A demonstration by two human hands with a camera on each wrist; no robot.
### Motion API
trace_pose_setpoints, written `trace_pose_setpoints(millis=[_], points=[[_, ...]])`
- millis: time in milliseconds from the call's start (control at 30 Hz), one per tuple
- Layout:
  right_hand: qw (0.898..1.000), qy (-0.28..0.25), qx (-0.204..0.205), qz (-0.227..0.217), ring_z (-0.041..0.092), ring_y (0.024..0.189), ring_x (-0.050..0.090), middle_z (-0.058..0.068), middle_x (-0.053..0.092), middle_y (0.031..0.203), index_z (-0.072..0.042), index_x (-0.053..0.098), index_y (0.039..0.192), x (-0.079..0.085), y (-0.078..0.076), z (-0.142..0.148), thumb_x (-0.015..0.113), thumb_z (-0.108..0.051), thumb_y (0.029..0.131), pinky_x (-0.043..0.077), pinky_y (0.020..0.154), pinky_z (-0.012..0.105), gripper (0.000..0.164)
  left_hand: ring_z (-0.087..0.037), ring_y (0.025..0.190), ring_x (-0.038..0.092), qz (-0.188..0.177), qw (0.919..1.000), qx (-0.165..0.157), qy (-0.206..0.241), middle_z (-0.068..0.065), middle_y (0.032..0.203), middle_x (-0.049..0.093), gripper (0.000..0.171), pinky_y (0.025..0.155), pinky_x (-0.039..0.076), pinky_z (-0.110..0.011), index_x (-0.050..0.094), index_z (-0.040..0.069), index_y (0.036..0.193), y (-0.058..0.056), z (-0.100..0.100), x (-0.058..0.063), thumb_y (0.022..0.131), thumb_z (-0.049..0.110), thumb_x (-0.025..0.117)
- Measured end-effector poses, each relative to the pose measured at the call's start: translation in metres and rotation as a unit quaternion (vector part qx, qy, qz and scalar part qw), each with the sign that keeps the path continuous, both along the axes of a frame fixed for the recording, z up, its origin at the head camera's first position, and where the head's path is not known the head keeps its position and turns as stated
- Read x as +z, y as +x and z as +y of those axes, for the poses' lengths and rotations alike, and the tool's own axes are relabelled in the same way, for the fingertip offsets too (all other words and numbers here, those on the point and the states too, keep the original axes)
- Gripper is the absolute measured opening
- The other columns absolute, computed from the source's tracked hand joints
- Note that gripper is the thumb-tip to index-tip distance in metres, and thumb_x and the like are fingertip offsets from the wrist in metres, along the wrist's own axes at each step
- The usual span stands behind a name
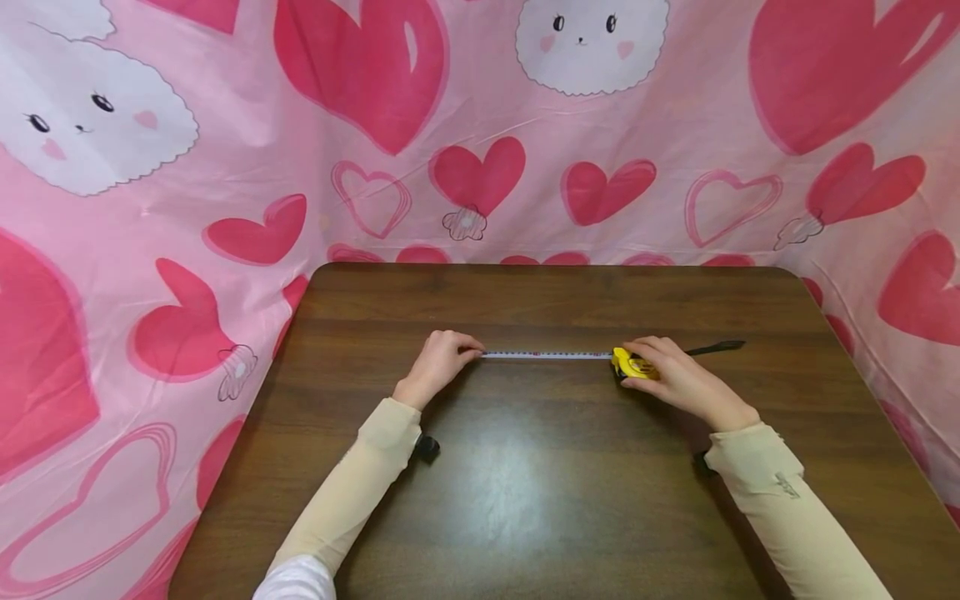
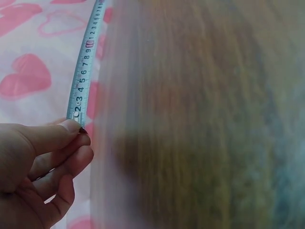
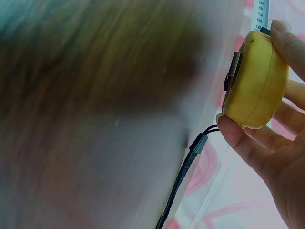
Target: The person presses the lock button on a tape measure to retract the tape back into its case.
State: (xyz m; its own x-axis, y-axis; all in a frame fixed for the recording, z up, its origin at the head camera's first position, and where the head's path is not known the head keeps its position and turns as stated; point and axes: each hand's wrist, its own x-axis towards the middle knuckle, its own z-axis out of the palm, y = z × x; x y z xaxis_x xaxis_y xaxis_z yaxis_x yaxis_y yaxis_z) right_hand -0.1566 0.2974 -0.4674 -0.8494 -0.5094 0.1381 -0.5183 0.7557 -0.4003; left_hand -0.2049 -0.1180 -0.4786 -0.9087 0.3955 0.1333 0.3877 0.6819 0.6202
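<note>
A yellow tape measure [image 1: 632, 365] sits in my right hand [image 1: 678, 379], fingers along one side and thumb on the other. Its white blade [image 1: 547, 356] stretches straight to the left, marked with numbers. My left hand [image 1: 441, 364] pinches the blade's free end between thumb and fingers. In the left wrist view the blade [image 2: 84, 67] runs up and away from the fingertips. The right wrist view shows the yellow case [image 3: 255, 81] gripped by thumb and fingers, with a dark clip [image 3: 232, 71] on its side. A black wrist strap [image 3: 183, 169] hangs from the case.
Both hands are over a brown wooden table [image 1: 510, 483] with rounded far corners. Behind it and along its sides hangs a pink cloth [image 1: 540, 183] printed with hearts and white faces. The strap's loose end [image 1: 723, 347] points right, past the right hand.
</note>
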Motion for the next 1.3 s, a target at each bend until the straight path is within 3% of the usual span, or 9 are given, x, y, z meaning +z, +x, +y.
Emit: trace_pose_setpoints(millis=[667,1300], points=[[1.000,0.003,-0.002,-0.025,0.038,0.118,0.056,0.024,0.062,0.133,0.005,0.059,0.140,0.004,-0.001,-0.012,0.081,-0.027,0.093,0.049,0.101,0.060,0.062,-0.015,0.090,0.073,-0.014,0.9998,-0.012,0.007,-0.003,0.104,0.080,0.013,0.087,0.060,-0.035,0.083,0.011,0.106,0.002,0.013,0.001,0.096,0.014,0.076],[1.000,-0.001,0.007,-0.018,0.036,0.118,0.057,0.021,0.062,0.133,0.003,0.059,0.141,0.008,0.002,-0.026,0.080,-0.031,0.094,0.050,0.101,0.058,0.062,-0.015,0.090,0.072,-0.018,0.9994,-0.019,0.021,-0.003,0.105,0.080,0.015,0.088,0.060,-0.035,0.083,0.012,0.108,0.007,0.024,0.007,0.096,0.014,0.076]])
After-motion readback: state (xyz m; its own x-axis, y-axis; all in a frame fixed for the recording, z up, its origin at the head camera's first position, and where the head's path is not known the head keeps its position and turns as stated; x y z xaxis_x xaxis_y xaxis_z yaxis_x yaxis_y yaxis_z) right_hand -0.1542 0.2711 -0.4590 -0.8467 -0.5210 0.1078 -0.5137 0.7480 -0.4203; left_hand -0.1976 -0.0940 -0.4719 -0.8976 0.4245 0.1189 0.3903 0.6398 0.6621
